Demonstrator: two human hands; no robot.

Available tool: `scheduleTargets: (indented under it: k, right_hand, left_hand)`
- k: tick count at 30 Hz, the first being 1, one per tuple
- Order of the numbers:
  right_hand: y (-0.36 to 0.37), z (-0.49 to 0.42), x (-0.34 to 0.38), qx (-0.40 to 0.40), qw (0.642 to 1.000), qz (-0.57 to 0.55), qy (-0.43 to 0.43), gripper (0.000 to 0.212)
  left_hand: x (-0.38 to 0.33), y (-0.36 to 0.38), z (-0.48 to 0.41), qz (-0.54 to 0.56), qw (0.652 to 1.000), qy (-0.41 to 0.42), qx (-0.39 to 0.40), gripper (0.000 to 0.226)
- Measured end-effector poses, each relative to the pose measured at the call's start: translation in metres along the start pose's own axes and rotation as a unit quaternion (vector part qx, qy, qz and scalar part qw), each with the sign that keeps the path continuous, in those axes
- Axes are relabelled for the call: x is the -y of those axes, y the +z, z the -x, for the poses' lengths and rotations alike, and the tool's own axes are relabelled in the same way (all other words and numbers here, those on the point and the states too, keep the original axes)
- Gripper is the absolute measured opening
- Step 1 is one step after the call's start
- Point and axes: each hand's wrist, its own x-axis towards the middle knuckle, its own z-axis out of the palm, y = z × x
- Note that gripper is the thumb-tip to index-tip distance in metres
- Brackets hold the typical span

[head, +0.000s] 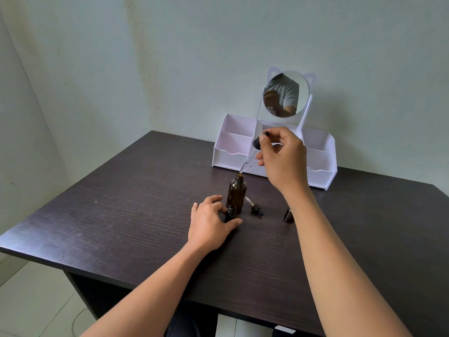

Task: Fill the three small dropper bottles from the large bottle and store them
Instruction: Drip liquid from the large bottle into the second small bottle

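The large bottle (237,193), a round-shouldered cylinder of dark amber glass, is standing upright and uncapped near the middle of the bench (121,215), a flat top with a dark brown wood-grain surface. The left hand (211,223) is resting on the bench just near of that bottle, with thumb and fingers curling round a small dropper bottle (230,212), also dark glass, whose threaded neck is showing open. This small bottle is standing directly in front of the large one; whether the two are touching cannot be told. The right hand (284,159) is raised above the bench and pinching a dropper (255,145) at its black rubber bulb and collar. Its clear, slender glass tube is slanting down and to the left, with the tip hanging just above the large bottle's mouth. A spare dropper (255,207), with the same black bulb and clear tube, is lying flat on the bench just right of the large bottle. Further right, a second small bottle (288,215) is standing partly hidden by the right forearm. At the far edge, a white, smooth-panelled organiser (233,142) with open stepped compartments is sitting against the pale wall, carrying a round mirror (286,93) in a cat-eared frame.
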Motion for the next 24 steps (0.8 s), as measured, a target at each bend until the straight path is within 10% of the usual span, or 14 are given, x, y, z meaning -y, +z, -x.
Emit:
scheduleTargets:
  k: [24]
  right_hand:
    - [0.002, 0.051, -0.004, 0.053, 0.996, -0.059, 0.04, 0.005]
  left_hand:
    - [0.0, 0.001, 0.0, -0.007, 1.0, 0.0, 0.0, 0.035]
